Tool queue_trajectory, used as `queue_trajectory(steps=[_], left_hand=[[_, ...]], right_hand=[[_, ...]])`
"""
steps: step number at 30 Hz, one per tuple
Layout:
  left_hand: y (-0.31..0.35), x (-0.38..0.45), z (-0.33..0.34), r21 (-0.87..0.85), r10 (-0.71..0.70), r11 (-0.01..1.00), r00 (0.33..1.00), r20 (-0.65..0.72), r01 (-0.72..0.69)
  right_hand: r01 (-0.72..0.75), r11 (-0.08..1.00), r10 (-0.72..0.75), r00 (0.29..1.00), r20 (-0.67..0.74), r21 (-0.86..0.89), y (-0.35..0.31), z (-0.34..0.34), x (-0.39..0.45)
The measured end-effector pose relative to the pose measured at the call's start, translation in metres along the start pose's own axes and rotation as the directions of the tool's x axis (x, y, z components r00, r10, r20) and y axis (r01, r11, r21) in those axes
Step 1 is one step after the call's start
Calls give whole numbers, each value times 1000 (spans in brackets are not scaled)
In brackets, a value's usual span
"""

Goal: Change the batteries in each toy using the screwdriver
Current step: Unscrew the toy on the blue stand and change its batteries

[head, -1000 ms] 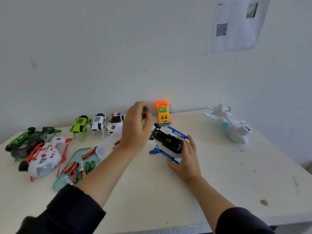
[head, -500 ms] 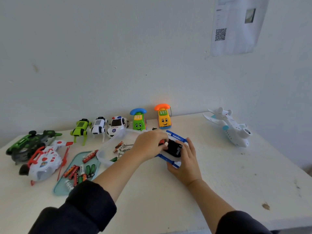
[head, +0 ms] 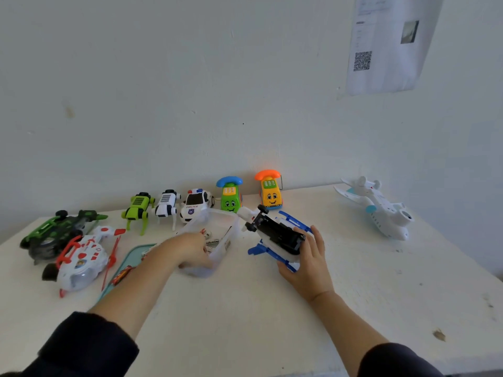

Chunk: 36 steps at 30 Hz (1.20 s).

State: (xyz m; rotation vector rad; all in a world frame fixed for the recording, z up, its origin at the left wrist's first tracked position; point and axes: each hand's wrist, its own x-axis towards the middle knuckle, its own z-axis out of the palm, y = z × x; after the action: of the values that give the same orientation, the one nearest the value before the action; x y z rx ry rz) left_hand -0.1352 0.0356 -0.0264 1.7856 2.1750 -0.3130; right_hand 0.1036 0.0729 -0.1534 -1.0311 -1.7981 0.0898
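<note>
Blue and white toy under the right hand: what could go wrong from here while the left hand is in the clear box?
1. The blue and white toy lies tilted, underside up, steadied only by the right hand; it may roll or slip.
2. The left hand reaches into the light clear box, which could tip or slide toward the toy.
3. The teal tray sits under the left forearm and may get nudged.

A pale, speckled surface (head: pixel 245 322) stood against a white wall (head: pixel 163 91). A sheet of paper (head: pixel 389 44) with a QR code (head: pixel 362 61) and a small photo hung on the wall at upper right, its lower edge curling. A brown mark (head: pixel 438 335) lay on the surface near the right edge, and a faint smudge (head: pixel 69 111) stained the wall at left
</note>
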Motion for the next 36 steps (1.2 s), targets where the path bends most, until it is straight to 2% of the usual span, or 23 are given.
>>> queue_trajectory(steps=[2,5,9,11,12,13,14,16,17,18,19,20,22,24,26,29,31,34,36], left_hand=[[7,-6,6,69,72,995,995,70,-77],[23,-1,19,48,160,987,985,-73,-156],[41,6,35,-38,172,982,963,-206,-183],[43,3,35,-144,200,958,939,-280,-247],[40,0,33,-205,195,937,909,-368,-284],[35,-2,29,-264,168,907,857,-487,-328],[29,-7,25,-307,122,872,777,-618,-381],[13,-14,18,-310,-15,818,522,-853,-484],[3,-14,17,-296,-94,818,394,-914,-492],[-5,-12,19,-312,-175,822,309,-935,-477],[-13,-9,24,-358,-253,816,277,-927,-454],[-18,-5,31,-431,-331,788,288,-899,-440],[-24,1,49,-603,-484,685,364,-796,-409],[-22,5,70,-707,-565,600,428,-706,-375],[-18,9,91,-704,-533,617,471,-703,-352],[-19,14,113,-655,-450,707,544,-708,-268],[-21,18,117,-625,-430,755,570,-701,-199],[-20,17,117,-649,-428,727,592,-683,-223],[-19,14,115,-659,-423,707,593,-685,-256]], right_hand=[[2,1000,-2,1000,6,-12,0,0,-1],[18,998,-19,1000,-4,-55,-1,0,-2],[-11,995,9,1000,-18,-104,-4,-1,-1],[-25,993,23,1000,-18,-111,-4,-2,-1],[-25,993,23,1000,-17,-115,-4,-2,-1],[-25,992,23,1000,-13,-121,-4,-2,-1],[-28,992,28,1000,-6,-124,-3,-2,-1],[-46,992,46,999,3,-119,-4,-2,-1],[-53,992,54,999,5,-114,-5,-2,-1],[-59,992,60,998,8,-112,-5,-2,-1],[-62,992,64,998,11,-111,-6,-2,-1],[-62,992,64,998,13,-111,-6,-2,-2],[-56,992,58,998,13,-114,-7,-2,-2],[-51,991,52,999,7,-123,-8,-2,-2],[-60,990,61,998,3,-131,-8,-3,-2],[-79,986,82,996,20,-145,-11,-3,-3],[-137,982,140,990,16,-128,-18,-1,-2],[-285,956,283,958,-43,-66,-36,7,-2],[-302,951,296,950,-98,-60,-47,17,-5]])
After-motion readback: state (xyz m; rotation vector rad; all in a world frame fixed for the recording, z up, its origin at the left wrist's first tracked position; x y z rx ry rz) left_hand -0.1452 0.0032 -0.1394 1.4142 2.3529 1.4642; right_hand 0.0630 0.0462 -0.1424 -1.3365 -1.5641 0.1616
